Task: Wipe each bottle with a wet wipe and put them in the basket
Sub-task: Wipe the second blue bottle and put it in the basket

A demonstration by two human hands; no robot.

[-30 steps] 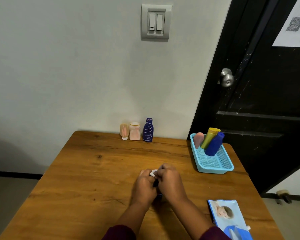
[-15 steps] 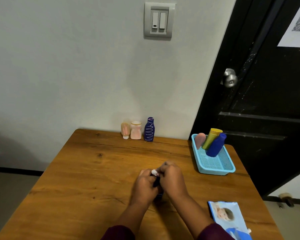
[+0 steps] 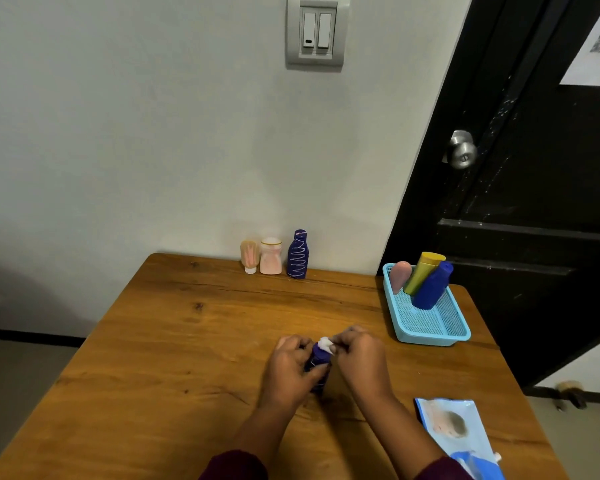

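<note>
A dark blue bottle [image 3: 318,362] stands on the wooden table [image 3: 174,341] between my hands. My left hand [image 3: 288,370] grips its body. My right hand [image 3: 359,358] presses a white wet wipe [image 3: 326,345] against the bottle's top. The light blue basket [image 3: 430,332] at the right holds a pink tube [image 3: 400,276], a yellow bottle [image 3: 422,271] and a blue bottle [image 3: 432,287], all leaning. By the wall stand a peach tube [image 3: 249,255], a pink jar [image 3: 270,256] and a blue patterned bottle [image 3: 297,255].
A blue wet-wipe pack [image 3: 454,434] lies at the table's near right corner. A black door with a metal knob [image 3: 461,150] stands behind the basket. A light switch [image 3: 315,32] is on the wall.
My hands have stayed together on the bottle; the wipe now sits at the bottle's top and more of the blue bottle shows between my fingers. The view shifted slightly.
</note>
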